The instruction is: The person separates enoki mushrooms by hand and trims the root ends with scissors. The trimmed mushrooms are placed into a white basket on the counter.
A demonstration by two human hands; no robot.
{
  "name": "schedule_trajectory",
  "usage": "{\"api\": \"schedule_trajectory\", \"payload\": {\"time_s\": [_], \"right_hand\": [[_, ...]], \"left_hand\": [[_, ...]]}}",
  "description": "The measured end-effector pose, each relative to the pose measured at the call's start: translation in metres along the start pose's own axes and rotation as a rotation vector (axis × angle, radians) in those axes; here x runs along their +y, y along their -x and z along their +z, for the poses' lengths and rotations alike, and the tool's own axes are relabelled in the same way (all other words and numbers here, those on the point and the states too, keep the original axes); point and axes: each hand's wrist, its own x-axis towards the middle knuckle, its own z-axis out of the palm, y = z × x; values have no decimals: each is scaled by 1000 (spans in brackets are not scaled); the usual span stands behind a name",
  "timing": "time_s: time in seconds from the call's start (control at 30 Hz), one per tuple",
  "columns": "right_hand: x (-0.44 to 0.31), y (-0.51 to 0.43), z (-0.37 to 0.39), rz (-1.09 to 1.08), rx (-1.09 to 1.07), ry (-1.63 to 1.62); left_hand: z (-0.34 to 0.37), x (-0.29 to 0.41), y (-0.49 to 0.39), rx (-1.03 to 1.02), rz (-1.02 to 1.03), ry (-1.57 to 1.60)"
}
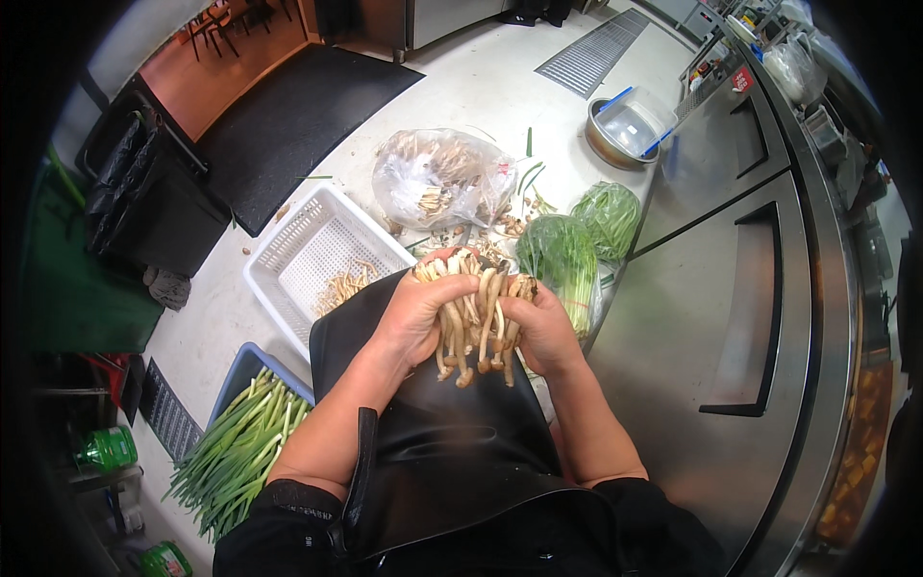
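Both of my hands grip a bunch of long-stemmed brown mushrooms [461, 324] above my black apron [461, 447], caps pointing down. My left hand [425, 310] holds the left part, thumb across the stems. My right hand [544, 324] closes around the right part, its thumb near the other one. Beyond them a clear plastic bag of mushrooms [443, 177] lies on the floor, with loose trimmings [505, 227] near it. Left of my hands stands a white perforated plastic basket [281, 252] with some mushrooms [346, 288] inside.
A blue tub [231, 371] of green onions [241, 447] stands lower left. Bagged green vegetables [555, 249] lie on the right, beside a steel refrigerated counter [678, 288]. A metal bowl [598, 148] with a clear container [638, 119] is farther off. A black bin [159, 223] stands at left.
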Motion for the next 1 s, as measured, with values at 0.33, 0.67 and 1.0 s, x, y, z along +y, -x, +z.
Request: {"api": "schedule_trajectory", "payload": {"time_s": [0.33, 0.67, 1.0], "right_hand": [[-4, 2, 1, 104, -25, 146], [-13, 2, 7, -38, -35, 61], [-13, -1, 20, -248, 111, 582]], "left_hand": [[2, 7, 0, 3, 163, -175], [2, 12, 2, -167, 20, -10], [10, 4, 7, -230, 136, -191]]}}
